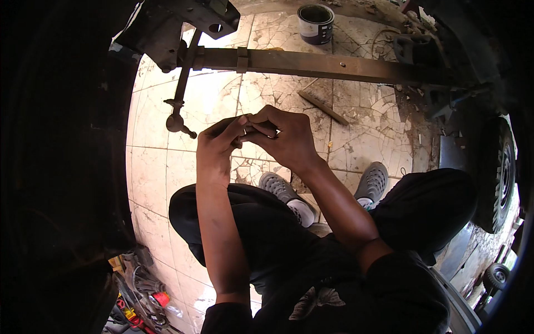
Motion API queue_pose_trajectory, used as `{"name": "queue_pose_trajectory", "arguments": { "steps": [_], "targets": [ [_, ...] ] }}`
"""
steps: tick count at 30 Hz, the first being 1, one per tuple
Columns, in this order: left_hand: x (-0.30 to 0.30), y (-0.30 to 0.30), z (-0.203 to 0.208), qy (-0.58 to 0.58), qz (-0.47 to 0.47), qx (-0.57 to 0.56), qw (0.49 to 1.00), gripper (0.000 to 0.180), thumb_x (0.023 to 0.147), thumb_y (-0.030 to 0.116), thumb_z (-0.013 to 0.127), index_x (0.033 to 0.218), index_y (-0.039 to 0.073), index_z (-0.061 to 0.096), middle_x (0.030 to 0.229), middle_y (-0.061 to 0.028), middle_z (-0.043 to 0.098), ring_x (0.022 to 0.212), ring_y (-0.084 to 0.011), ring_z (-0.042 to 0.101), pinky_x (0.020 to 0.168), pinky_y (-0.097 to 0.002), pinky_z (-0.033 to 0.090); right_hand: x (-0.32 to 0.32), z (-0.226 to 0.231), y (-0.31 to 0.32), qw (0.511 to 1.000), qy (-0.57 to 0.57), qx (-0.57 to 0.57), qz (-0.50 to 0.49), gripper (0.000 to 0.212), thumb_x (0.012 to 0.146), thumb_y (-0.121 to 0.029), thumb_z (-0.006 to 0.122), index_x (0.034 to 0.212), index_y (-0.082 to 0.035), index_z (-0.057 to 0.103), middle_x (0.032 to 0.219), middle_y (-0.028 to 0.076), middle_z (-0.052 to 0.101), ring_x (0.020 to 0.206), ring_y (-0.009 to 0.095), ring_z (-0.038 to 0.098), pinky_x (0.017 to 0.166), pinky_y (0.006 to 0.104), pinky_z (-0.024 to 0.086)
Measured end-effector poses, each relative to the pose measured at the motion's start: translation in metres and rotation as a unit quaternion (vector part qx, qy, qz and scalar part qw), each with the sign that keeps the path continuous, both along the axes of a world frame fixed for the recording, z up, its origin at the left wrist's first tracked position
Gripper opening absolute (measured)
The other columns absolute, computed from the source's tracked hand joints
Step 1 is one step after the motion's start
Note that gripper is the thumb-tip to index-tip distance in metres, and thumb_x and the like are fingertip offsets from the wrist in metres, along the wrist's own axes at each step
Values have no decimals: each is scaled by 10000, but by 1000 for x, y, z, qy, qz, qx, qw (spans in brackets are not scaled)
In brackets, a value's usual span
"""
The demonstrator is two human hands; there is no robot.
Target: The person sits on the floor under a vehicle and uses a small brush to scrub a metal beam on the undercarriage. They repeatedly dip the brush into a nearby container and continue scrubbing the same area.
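Note:
Both of my hands meet in front of me, above the cracked tile floor. My left hand (218, 142) is closed, its thumb and fingertips pinching around something small and dark. My right hand (286, 136) is closed too, with thumb and index finger pressed against the same spot. The fingers hide most of what is between them, so its kind cannot be made out. Left of my hands hangs a dark metal rod with a ball joint end (174, 122), apart from them. Beyond my hands a long rusty metal bar (311, 63) runs across.
A paint bucket (316, 25) stands on the floor beyond the bar. A stick-like piece (324, 107) lies on the tiles (158, 183). Tools and cables (142, 295) are piled at the lower left. A tyre (503, 175) stands at the right, and a smaller wheel (497, 276) below it.

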State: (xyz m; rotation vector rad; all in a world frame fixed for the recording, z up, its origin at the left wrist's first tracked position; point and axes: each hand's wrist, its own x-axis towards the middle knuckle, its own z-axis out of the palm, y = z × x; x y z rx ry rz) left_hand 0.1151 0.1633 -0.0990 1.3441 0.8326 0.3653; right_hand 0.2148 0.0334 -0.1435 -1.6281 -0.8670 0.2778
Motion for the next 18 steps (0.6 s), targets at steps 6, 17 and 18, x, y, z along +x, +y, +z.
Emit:
{"name": "queue_pose_trajectory", "arguments": {
  "steps": [6,17,18],
  "targets": [
    [4,7,-8,52,-32,18,998,243,1021,162,722,1159,-35,757,907,-40,638,835,-132,571,749,-282,504,12,-11,1,995,52,82,10,256,891,-126,848,1129,-68,772,948,71,811,881,181,799,801,306,624],
    [17,-9,-23,-30,-51,-25,998,305,1049,199,670,1233,-37,729,960,-61,705,888,-144,658,817,-297,545,37,-16,-10,997,67,20,32,230,975,-174,756,1188,-96,795,924,82,787,794,132,754,730,292,591],
    [18,-8,-25,-35,-55,-20,998,302,1046,194,673,1235,-35,729,976,-64,714,891,-145,661,821,-299,547,38,-15,-10,997,68,14,38,227,986,-184,744,1190,-99,796,920,83,787,789,132,751,728,290,589]
  ]
}}
